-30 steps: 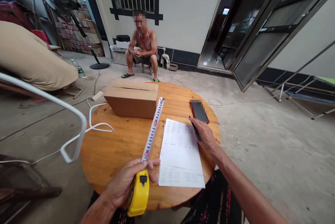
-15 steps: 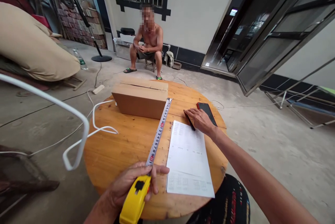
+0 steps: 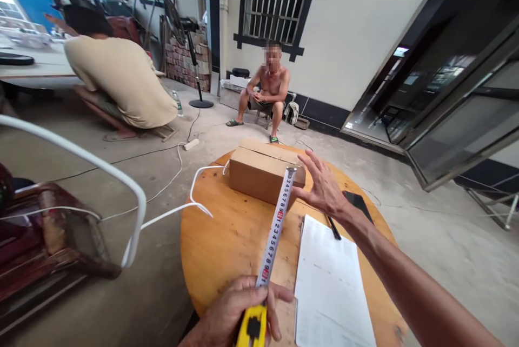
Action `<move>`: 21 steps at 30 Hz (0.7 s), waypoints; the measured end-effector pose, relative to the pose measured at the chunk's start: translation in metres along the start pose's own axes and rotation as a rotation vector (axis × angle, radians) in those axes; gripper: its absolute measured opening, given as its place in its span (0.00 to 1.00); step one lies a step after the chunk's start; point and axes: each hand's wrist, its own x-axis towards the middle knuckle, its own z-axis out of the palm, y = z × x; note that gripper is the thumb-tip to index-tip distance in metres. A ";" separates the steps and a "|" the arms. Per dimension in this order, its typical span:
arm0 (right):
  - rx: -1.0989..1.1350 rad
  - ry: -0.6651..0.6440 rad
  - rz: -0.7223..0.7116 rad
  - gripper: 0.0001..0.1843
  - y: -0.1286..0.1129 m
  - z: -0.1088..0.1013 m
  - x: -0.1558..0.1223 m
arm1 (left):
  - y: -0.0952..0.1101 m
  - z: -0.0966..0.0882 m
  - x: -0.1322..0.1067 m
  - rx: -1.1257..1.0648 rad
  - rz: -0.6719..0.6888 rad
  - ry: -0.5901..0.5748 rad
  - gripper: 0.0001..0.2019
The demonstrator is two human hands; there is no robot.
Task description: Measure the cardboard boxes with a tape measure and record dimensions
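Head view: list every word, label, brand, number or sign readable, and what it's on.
Tape, tip downward: "3 4 5 6 7 8 9", then "1 2 3 4 5 6 7 8 9", then "1".
Tape's red squares: numerals too blurred to be sure.
Paper: faint print, too small to read.
Bottle: label too small to read.
Box: no text visible.

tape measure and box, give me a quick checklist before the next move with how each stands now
1. Tape measure held in the left hand: ok.
2. Blade drawn out, numbers facing up: ok.
3. Blade's end hook touching the box: cannot tell; it overlaps the box in this view.
4. Right hand free: ok, fingers spread near the box's corner.
5. Pen put down: ok, at the top edge of the paper.
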 end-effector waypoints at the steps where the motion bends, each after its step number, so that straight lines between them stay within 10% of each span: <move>1: -0.026 -0.049 -0.022 0.40 -0.002 0.003 0.016 | 0.001 -0.001 -0.005 0.005 0.023 0.014 0.17; 8: -0.166 -0.318 -0.053 0.50 -0.004 0.021 0.076 | 0.021 -0.015 -0.041 0.063 0.102 0.218 0.14; 21: -0.332 -0.169 -0.127 0.47 -0.078 -0.023 -0.025 | 0.012 -0.025 -0.063 0.105 0.205 0.397 0.16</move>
